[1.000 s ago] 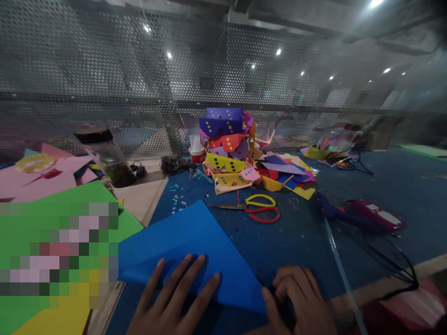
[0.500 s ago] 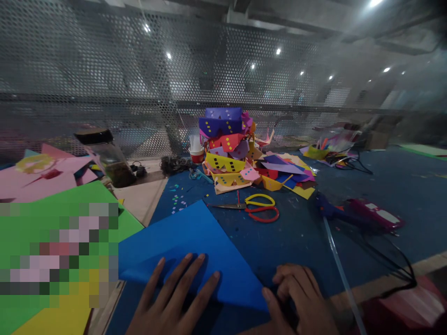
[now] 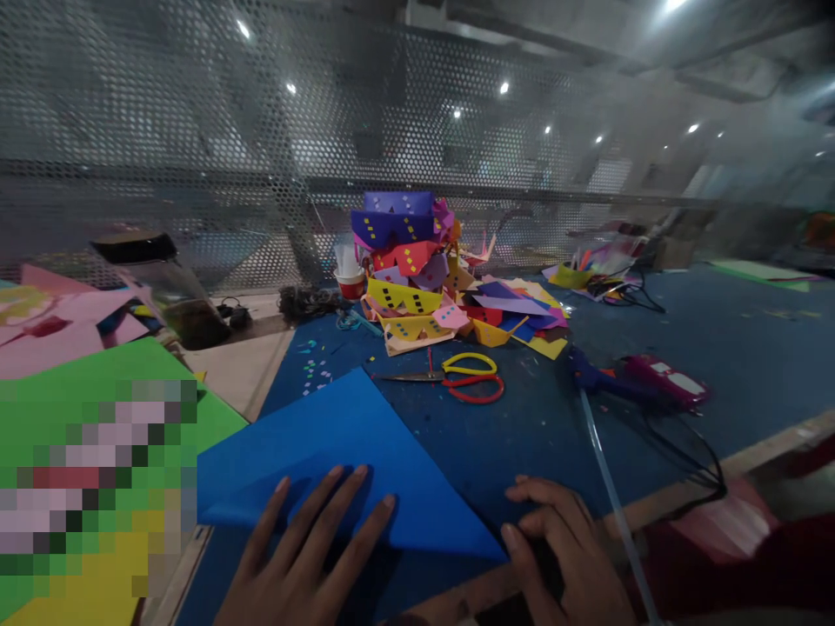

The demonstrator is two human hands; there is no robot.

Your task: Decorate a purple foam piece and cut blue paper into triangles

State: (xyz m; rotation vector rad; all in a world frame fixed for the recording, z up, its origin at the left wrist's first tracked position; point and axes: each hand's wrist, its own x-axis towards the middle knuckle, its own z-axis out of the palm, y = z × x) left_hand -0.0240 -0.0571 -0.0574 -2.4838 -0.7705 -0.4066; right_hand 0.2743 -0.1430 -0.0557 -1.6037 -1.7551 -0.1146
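A folded sheet of blue paper (image 3: pixel 352 452) lies on the blue table top (image 3: pixel 535 426) right in front of me. My left hand (image 3: pixel 306 556) rests flat on its near edge with the fingers spread. My right hand (image 3: pixel 564 556) sits at the sheet's right corner with curled fingers and the thumb against the fold; I cannot see anything held in it. Beyond the paper lie scissors (image 3: pixel 466 378) with yellow and red handles.
A pile of folded coloured paper shapes (image 3: pixel 424 278) stands at the middle back before a perforated metal screen (image 3: pixel 196 174). A purple glue gun (image 3: pixel 639 382) with a black cord lies right. Green (image 3: pixel 110 391), yellow and pink sheets and a dark jar (image 3: pixel 170 287) are left.
The view has shifted a little to the right and down. Both hands stay on the blue paper in nearly the same pose; the right hand has crept slightly along the fold.
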